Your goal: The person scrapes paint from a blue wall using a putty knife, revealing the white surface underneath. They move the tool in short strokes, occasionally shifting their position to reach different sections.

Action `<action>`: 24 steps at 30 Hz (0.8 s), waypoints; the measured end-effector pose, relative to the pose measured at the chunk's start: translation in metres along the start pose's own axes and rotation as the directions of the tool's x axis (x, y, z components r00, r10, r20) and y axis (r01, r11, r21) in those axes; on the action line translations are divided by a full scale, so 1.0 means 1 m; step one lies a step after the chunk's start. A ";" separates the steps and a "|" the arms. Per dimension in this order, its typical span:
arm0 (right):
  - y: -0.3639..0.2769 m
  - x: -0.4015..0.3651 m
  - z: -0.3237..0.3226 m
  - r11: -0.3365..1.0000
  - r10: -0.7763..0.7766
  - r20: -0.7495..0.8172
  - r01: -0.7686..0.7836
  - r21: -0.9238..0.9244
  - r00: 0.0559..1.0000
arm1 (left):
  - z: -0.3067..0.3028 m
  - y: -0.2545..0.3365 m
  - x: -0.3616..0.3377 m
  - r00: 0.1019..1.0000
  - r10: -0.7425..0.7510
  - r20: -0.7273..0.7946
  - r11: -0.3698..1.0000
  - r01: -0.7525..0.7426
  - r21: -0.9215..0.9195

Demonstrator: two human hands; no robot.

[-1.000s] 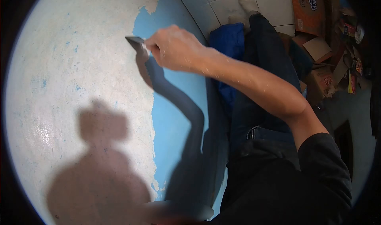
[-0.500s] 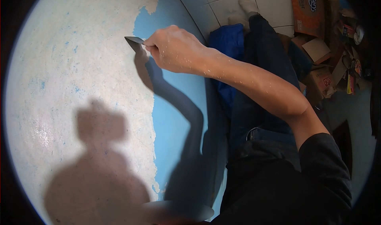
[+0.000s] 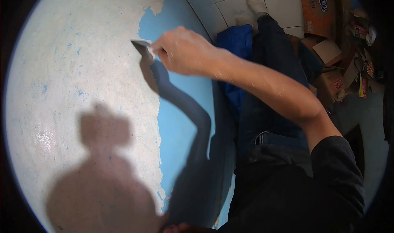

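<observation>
My right hand point(image 3: 180, 50) is closed on the handle of a scraper, reaching in from the right. The scraper's thin dark blade point(image 3: 141, 45) meets the wall near the ragged edge between the pale, patchy surface point(image 3: 98, 56) and the blue paint point(image 3: 176, 122). White specks dot my right hand and forearm. Only a bit of my left hand point(image 3: 178, 228) shows at the bottom edge, against the wall's lower part; its fingers are mostly cut off, and whatever it holds is hidden.
Shadows of my head and arm fall on the wall. A blue bag or cloth point(image 3: 234, 44) lies beside my legs on the tiled floor point(image 3: 242, 7). Cardboard boxes point(image 3: 318, 11) and loose clutter are heaped at the upper right.
My right hand and the scraper have shifted slightly to the right. The blurred grey object at the bottom edge has gone from view, and part of my left hand shows there now.
</observation>
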State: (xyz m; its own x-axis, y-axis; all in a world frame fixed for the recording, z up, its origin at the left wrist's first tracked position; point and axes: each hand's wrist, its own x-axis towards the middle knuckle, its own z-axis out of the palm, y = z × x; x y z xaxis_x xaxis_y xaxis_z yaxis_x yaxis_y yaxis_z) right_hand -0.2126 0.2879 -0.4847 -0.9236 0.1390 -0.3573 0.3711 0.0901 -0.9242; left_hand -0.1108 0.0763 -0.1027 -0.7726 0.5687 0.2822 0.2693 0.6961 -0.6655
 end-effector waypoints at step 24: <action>0.017 -0.007 0.003 0.990 0.140 0.066 -0.142 0.018 0.988 | 0.013 -0.004 0.007 0.978 0.193 -0.081 0.949 -0.207 -0.238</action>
State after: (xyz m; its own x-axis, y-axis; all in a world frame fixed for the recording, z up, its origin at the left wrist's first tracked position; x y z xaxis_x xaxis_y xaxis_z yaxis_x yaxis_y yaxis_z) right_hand -0.2003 0.2852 -0.4984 -0.8668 0.0845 -0.4914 0.4963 0.0514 -0.8666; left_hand -0.1244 0.0720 -0.1068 -0.6571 0.7260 0.2031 0.5523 0.6470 -0.5257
